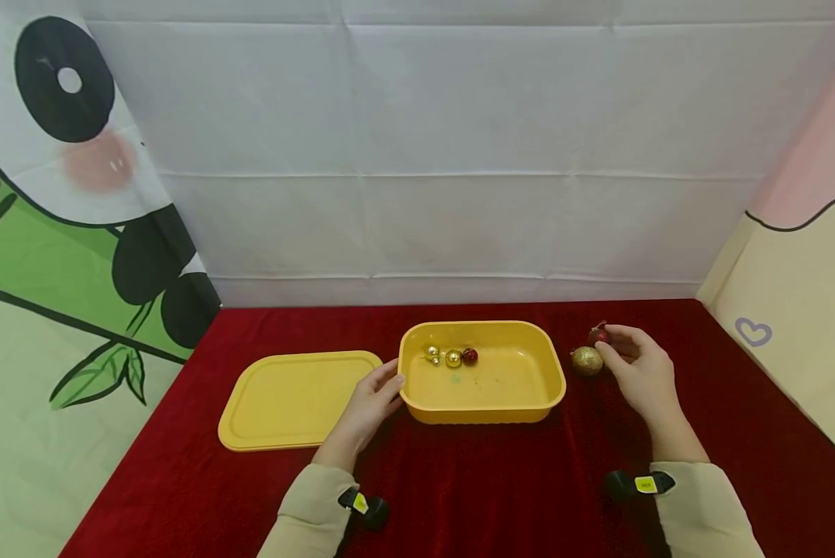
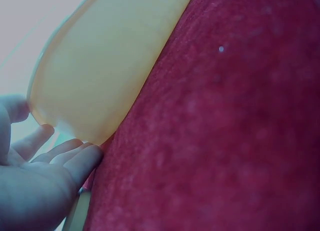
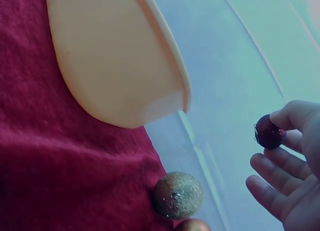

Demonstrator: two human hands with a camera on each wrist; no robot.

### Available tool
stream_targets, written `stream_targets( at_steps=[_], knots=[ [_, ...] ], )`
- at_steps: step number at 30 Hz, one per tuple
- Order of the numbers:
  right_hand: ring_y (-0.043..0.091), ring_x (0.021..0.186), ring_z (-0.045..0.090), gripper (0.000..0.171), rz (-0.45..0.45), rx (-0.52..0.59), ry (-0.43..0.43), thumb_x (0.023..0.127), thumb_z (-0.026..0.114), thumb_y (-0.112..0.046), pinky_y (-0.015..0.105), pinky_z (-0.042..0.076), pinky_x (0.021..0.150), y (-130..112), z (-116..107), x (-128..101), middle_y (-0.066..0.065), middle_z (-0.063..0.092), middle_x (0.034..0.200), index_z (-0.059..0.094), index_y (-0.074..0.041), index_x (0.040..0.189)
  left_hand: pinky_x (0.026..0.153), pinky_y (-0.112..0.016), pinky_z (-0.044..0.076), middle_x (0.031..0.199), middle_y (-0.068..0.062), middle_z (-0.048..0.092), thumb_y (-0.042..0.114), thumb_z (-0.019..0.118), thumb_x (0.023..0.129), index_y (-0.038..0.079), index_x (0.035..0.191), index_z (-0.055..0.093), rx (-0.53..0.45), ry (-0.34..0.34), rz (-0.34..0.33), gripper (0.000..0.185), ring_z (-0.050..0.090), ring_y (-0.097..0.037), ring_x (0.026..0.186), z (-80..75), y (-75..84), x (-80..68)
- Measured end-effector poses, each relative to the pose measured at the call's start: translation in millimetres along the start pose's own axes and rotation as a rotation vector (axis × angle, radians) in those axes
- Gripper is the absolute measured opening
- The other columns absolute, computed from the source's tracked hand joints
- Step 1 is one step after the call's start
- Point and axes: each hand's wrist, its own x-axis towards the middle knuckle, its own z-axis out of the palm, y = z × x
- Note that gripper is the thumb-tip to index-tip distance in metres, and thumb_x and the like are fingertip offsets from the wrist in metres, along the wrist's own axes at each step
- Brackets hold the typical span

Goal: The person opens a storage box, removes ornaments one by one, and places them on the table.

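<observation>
A yellow plastic box (image 1: 487,416) stands on the dark red cloth with small gold balls (image 1: 453,358) and a red ball (image 1: 469,356) inside near its back left. My left hand (image 1: 370,403) touches the box's left end; in the left wrist view its fingertips (image 2: 86,160) rest against the end wall. Right of the box, my right hand (image 1: 636,372) pinches a dark red Christmas bauble (image 3: 269,132) between thumb and fingers. Just below that bauble in the head view is a glittery gold bauble (image 1: 587,361), which the right hand does not hold.
A yellow lid (image 1: 295,399) lies flat on the cloth, left of the box and beside the left forearm. Part of a shiny copper-gold ball (image 3: 193,225) shows at the bottom of the right wrist view. A white fabric backdrop (image 1: 459,155) rises behind the table.
</observation>
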Motion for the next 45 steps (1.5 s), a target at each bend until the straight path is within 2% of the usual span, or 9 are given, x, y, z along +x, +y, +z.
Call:
stream_targets(
  at_steps=[3, 9, 12, 16, 31, 41, 45],
  knots=[
    [-0.023, 0.080, 0.044, 0.038, 0.008, 0.011, 0.025, 0.092, 0.061, -0.025, -0.002, 0.040, 0.067, 2.8, -3.8, 0.6, 0.021, 0.065, 0.112, 0.059, -0.002, 0.121, 0.107, -0.051, 0.037, 0.148, -0.020, 0.036, 0.018, 0.048, 0.099, 0.004, 0.146, 0.034, -0.002, 0.003, -0.004, 0.050, 0.041, -0.035, 0.133, 0.2, -0.6, 0.3],
    [-0.022, 0.075, 0.047, 0.036, 0.028, 0.008, 0.073, 0.091, 0.064, -0.024, 0.000, 0.041, 0.065, 7.7, -12.2, 2.3, 0.017, 0.067, 0.105, 0.062, -0.003, 0.119, 0.107, -0.050, 0.037, 0.148, -0.018, 0.037, 0.019, 0.048, 0.100, 0.007, 0.146, 0.035, -0.003, 0.010, -0.006, 0.049, 0.041, -0.034, 0.133, 0.6, 0.7, -0.7],
    [-0.021, 0.074, 0.048, 0.036, 0.056, 0.013, 0.090, 0.090, 0.065, -0.026, 0.001, 0.041, 0.064, 9.8, -16.9, 3.3, -0.009, 0.065, 0.093, 0.062, -0.005, 0.118, 0.107, -0.051, 0.037, 0.148, -0.019, 0.037, 0.019, 0.048, 0.099, 0.006, 0.146, 0.035, -0.003, 0.003, 0.001, 0.050, 0.041, -0.034, 0.133, 0.3, 0.9, -0.6],
    [-0.021, 0.075, 0.047, 0.038, 0.092, 0.018, 0.102, 0.090, 0.064, -0.029, 0.001, 0.040, 0.064, 13.8, -22.8, 4.8, -0.035, 0.047, 0.081, 0.062, -0.005, 0.119, 0.107, -0.051, 0.037, 0.148, -0.019, 0.037, 0.020, 0.048, 0.099, 0.007, 0.146, 0.035, -0.001, 0.003, 0.004, 0.050, 0.041, -0.034, 0.133, -0.7, 0.0, 0.6],
    [-0.017, 0.074, 0.044, 0.045, 0.187, -0.025, 0.119, 0.091, 0.060, -0.036, 0.012, 0.039, 0.067, 34.8, -36.7, 8.5, -0.038, 0.044, 0.077, 0.059, -0.005, 0.123, 0.107, -0.050, 0.037, 0.149, -0.019, 0.036, 0.021, 0.049, 0.099, 0.006, 0.146, 0.034, 0.005, 0.001, 0.003, 0.051, 0.039, -0.034, 0.134, -1.3, -1.9, 0.9],
    [-0.019, 0.073, 0.043, 0.047, 0.229, -0.032, 0.119, 0.091, 0.060, -0.035, 0.006, 0.039, 0.063, 50.5, -43.0, 9.8, -0.038, 0.042, 0.077, 0.058, -0.002, 0.124, 0.107, -0.050, 0.038, 0.149, -0.018, 0.036, 0.019, 0.047, 0.100, 0.007, 0.146, 0.034, 0.003, 0.001, -0.003, 0.050, 0.040, -0.033, 0.134, -0.4, -2.1, 2.7],
    [-0.018, 0.073, 0.042, 0.049, 0.252, -0.045, 0.098, 0.091, 0.059, -0.037, 0.007, 0.040, 0.062, 56.2, -44.9, 10.0, -0.033, 0.045, 0.080, 0.057, -0.002, 0.125, 0.107, -0.050, 0.037, 0.149, -0.018, 0.036, 0.020, 0.048, 0.100, 0.007, 0.146, 0.034, 0.007, 0.007, -0.006, 0.050, 0.040, -0.034, 0.134, -0.3, -3.4, 3.9]
  ],
)
